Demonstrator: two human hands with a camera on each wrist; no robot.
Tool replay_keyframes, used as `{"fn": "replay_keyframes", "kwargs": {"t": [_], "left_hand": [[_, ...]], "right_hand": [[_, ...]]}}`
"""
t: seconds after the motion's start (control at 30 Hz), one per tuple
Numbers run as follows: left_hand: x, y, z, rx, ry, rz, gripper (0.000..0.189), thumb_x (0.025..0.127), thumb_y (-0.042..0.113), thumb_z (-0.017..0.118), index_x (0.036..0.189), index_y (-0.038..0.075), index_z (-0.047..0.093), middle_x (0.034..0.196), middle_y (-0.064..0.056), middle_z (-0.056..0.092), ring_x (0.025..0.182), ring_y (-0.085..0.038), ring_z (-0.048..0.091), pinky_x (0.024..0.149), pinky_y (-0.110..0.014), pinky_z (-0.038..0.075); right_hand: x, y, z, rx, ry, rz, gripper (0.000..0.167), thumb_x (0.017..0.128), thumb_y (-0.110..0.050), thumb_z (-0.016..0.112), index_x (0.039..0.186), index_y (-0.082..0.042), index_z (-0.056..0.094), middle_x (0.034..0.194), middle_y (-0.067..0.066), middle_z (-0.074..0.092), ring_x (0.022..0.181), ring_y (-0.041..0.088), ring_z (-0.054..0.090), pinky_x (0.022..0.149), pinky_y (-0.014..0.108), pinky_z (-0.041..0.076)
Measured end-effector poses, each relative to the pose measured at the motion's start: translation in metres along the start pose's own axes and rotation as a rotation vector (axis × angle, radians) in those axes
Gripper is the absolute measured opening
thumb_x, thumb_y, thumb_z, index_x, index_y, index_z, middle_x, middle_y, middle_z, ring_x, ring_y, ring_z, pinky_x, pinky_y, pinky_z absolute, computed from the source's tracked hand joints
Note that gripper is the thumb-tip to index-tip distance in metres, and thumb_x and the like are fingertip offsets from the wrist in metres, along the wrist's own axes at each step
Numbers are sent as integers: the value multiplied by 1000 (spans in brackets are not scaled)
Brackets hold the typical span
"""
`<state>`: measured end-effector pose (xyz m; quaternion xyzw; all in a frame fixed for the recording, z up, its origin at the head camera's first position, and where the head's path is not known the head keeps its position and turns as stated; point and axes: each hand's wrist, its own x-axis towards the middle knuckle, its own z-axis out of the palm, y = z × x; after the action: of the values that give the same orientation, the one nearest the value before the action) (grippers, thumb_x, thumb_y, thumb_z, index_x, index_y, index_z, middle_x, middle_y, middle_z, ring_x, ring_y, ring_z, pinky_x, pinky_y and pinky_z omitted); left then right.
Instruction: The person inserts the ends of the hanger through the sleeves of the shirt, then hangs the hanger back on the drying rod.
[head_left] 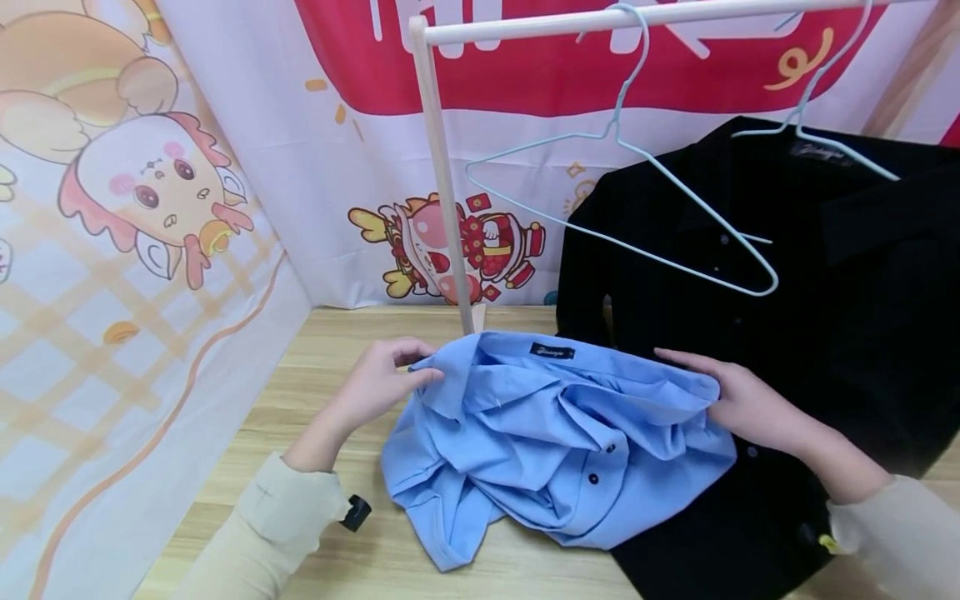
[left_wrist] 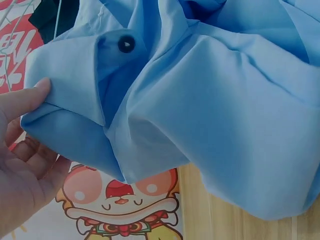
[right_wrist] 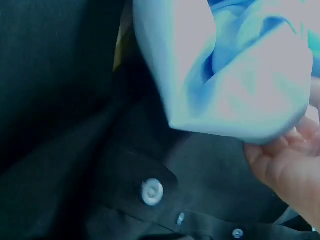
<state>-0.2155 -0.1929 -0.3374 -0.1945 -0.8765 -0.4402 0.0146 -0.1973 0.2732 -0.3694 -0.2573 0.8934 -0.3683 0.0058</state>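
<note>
A light blue button-up shirt [head_left: 517,433], bunched up with dark buttons and a black neck label, is held over the wooden tabletop in the head view. My left hand [head_left: 386,379] pinches one end of its collar between thumb and fingers. In the left wrist view that hand [left_wrist: 30,155] has its thumb on the collar flap [left_wrist: 65,80], near a dark button. At the collar's other end, my right hand [head_left: 757,408] holds the fabric, some fingers behind it. In the right wrist view the right hand's fingers [right_wrist: 272,155] curl under the blue edge.
A light blue wire hanger [head_left: 701,200] hangs bare from a white rail [head_left: 540,27] behind the shirt. On the right, a black shirt [head_left: 660,225] hangs on a second hanger [head_left: 798,117]. A rack post [head_left: 442,167] rises from the wooden table [head_left: 300,392].
</note>
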Motion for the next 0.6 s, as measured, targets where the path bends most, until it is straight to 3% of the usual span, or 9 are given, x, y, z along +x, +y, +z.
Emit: {"fn": "replay_keyframes", "kwargs": {"t": [0.07,0.17,0.3,0.4,0.5,0.6], "left_hand": [[0,-1,-1,5,10,-1,10,94,5,74,104,3,73,101,-7,72,110,-30,66,100,-52,50],[-1,0,-1,16,29,4,8,97,6,70,105,5,69,101,-6,69,112,-29,65,102,-51,49],[-1,3,-1,13,60,11,10,101,9,66,110,6,64,99,-7,66,94,-26,64,81,-42,56],[-1,6,-1,3,93,28,12,104,13,62,113,6,60,93,-7,59,83,-24,55,68,-33,49],[-1,11,-1,-21,136,59,13,106,14,58,115,5,56,94,-8,54,83,-23,51,69,-31,43],[-1,17,-3,-67,171,84,13,107,14,55,115,3,55,97,-10,53,85,-23,51,71,-31,43]], "right_hand": [[-1,-2,-3,-90,58,-6,53,92,6,68,143,2,56,125,19,66,101,17,64,82,16,49],[-3,-5,-9,-217,187,-58,37,90,9,71,125,0,70,107,10,69,89,12,62,73,15,49],[-3,-10,-14,-321,327,-120,25,88,11,72,109,-2,75,99,3,64,82,6,55,69,12,45],[-2,-14,-17,-360,396,-149,27,89,13,70,109,-4,73,103,5,65,85,10,55,75,10,41],[-2,-19,-23,-400,452,-193,31,87,15,68,112,-4,72,104,8,69,84,15,58,78,9,39],[-2,-27,-36,-431,486,-229,35,85,17,68,113,-5,73,97,11,72,71,14,57,69,11,40]]}}
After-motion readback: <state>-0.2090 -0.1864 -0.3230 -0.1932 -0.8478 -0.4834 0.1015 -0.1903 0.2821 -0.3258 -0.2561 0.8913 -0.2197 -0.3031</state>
